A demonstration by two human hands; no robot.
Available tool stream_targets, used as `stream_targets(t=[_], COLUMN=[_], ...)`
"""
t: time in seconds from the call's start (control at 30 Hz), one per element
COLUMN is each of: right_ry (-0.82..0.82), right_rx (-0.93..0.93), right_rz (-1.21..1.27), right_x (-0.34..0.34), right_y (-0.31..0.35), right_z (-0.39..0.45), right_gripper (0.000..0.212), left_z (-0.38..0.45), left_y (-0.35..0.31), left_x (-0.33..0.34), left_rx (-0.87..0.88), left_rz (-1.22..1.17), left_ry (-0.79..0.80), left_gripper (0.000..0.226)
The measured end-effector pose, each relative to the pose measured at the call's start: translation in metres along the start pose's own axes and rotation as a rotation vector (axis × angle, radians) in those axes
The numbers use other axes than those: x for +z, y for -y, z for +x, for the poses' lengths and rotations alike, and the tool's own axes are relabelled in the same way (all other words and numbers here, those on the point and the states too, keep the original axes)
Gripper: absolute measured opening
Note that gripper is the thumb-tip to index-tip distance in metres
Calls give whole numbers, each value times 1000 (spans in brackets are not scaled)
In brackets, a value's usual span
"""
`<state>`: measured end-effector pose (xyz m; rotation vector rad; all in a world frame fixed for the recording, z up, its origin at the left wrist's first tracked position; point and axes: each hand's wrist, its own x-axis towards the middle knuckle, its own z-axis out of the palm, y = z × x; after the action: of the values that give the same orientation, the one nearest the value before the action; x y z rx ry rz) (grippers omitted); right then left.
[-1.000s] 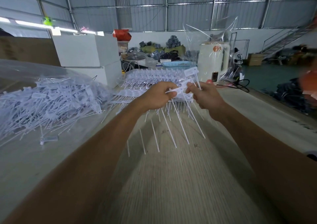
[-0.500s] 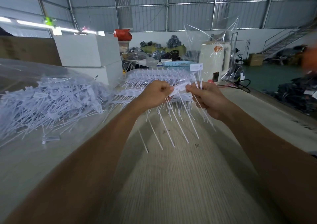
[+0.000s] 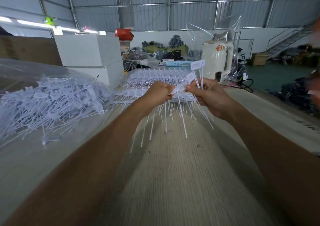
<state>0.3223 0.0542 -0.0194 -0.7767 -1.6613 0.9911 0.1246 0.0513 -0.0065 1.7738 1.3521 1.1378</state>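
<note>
Hundreds of loose white tag ties [image 3: 52, 103] sit heaped in a clear bag on the far left of the table [image 3: 173, 182]. One stray tie [image 3: 50, 138] lies just in front of the heap, and two white boxes [image 3: 86, 52] are stacked behind it.

Moving in, the left hand [image 3: 155, 94] is curled tight round one end of a strip of ties [image 3: 179, 88], held up in the air over the middle of the table. Each tie is thin white plastic, with a small flat label on top and a long skinny stem hanging down. The whole strip looks like a comb with its teeth fanning toward the camera.

The right hand [image 3: 209, 97] pinches the other end between thumb and forefinger. Its other fingers are curled round a few single ties [image 3: 197, 64] whose labels stick up above the knuckles. Maybe three or four, too blurry to count.

Just behind both hands more strips [image 3: 150, 77] lie flat in a stack. A blue basket [image 3: 178, 63] and a white machine [image 3: 216, 58] sit further back on the right.

Room-wise, there's bare wood in front of the hands and between the forearms. The heap hems in the left, and the table edge runs close by on the right.
</note>
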Motion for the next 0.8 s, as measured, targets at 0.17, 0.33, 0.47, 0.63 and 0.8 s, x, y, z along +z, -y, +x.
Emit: stream_targets(t=[0.17, 0.33, 0.47, 0.63, 0.8], right_ry=[63, 89, 124, 178, 221], right_rx=[-22, -39, -32, -8, -12], right_rz=[66, 71, 57, 50, 1], right_x=[-3, -4, -7, -13, -16], right_y=[7, 11, 13, 19, 21], right_z=[0, 1, 0, -1, -1], right_gripper=[14, 15, 10, 13, 16], left_z=[0, 5, 9, 10, 7], left_y=[-1, 2, 7, 6, 4], left_x=[-4, -7, -7, -5, -4], left_rx=[-12, -28, -24, -16, -43], left_rz=[-103, -217, -225, -238, -243], left_ry=[126, 212, 245, 259, 293], left_gripper=[37, 39, 38, 38, 42])
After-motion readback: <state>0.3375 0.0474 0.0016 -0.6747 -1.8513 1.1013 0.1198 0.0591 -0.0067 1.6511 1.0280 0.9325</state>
